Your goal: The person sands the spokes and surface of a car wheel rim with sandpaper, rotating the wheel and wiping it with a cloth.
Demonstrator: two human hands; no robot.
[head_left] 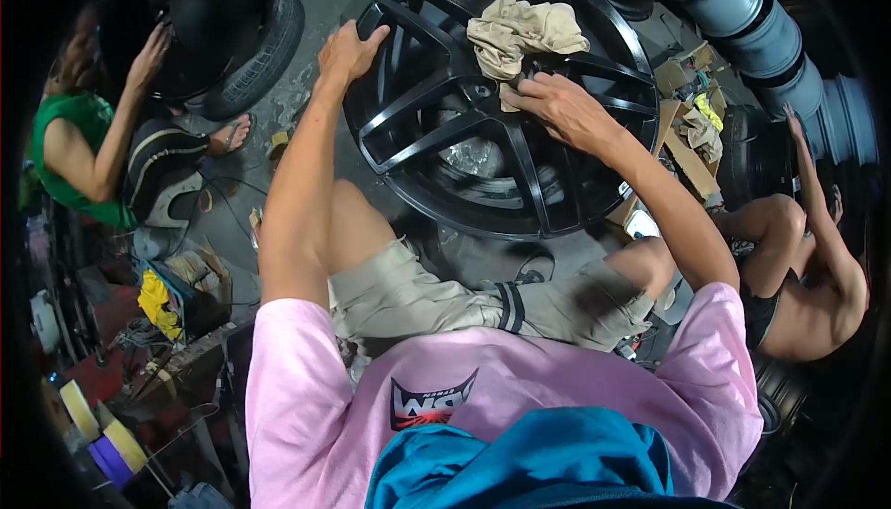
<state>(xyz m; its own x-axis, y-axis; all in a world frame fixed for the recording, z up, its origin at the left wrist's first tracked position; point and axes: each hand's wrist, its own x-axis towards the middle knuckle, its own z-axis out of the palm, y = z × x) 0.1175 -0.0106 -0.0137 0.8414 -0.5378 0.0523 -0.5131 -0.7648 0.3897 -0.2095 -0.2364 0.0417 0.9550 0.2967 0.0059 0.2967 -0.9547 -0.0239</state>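
Note:
A large black spoked wheel (pixel 448 128) is tilted in front of my bent legs. My left hand (pixel 345 52) grips its outer edge at the upper left, with the thumb towards the spokes and the other fingers partly hidden. A crumpled beige cloth (pixel 529 31) lies over the upper spokes, its lower end hanging near the hub. My right hand (pixel 561 110) is beside the hub with bent fingers pressed together on that lower end of the cloth. The fingertips are partly hidden.
At the left a person in green (pixel 79 152) sits by a tyre (pixel 264 59); another person (pixel 807 277) crouches at the right. Silver wheel barrels (pixel 761 36) line the upper right, near a cardboard box (pixel 687 152). Tools and a yellow cloth (pixel 160 305) lie lower left.

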